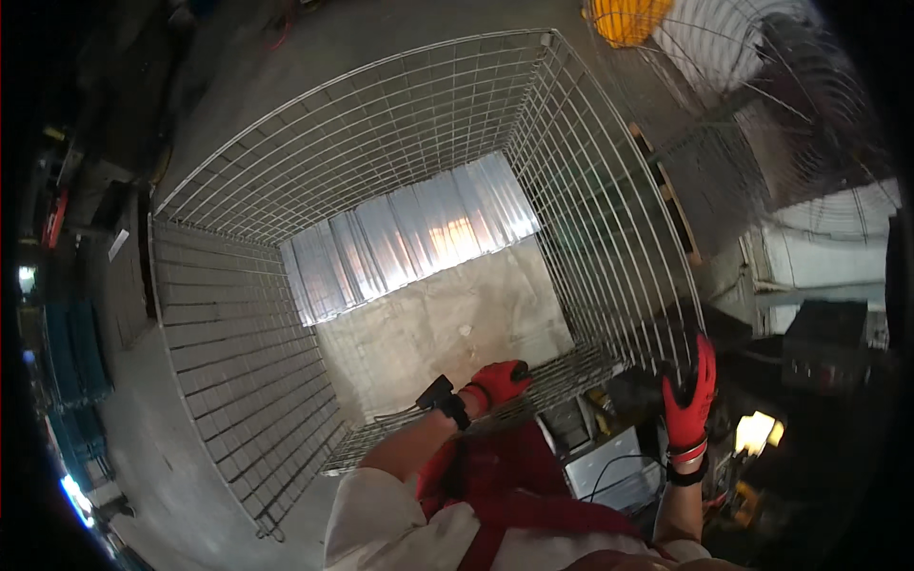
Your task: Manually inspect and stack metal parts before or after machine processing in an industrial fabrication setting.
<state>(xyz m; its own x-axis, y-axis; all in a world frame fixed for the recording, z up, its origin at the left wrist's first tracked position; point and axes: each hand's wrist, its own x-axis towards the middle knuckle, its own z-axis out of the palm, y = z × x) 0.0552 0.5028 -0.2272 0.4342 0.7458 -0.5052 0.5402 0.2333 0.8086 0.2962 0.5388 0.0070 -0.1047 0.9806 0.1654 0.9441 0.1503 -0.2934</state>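
Over one wire cage (400, 171): two red-gloved hands, left hand (500, 381) grip closed on rim, right hand (690, 390) grip likewise.

No packages, labels, signs or screens clear enough to tell; surroundings dark and blurred.

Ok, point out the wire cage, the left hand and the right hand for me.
wire cage (609, 219): head view, on its right mesh wall.
left hand (500, 381): head view, on the back of the red glove.
right hand (690, 400): head view, on the red glove's palm.
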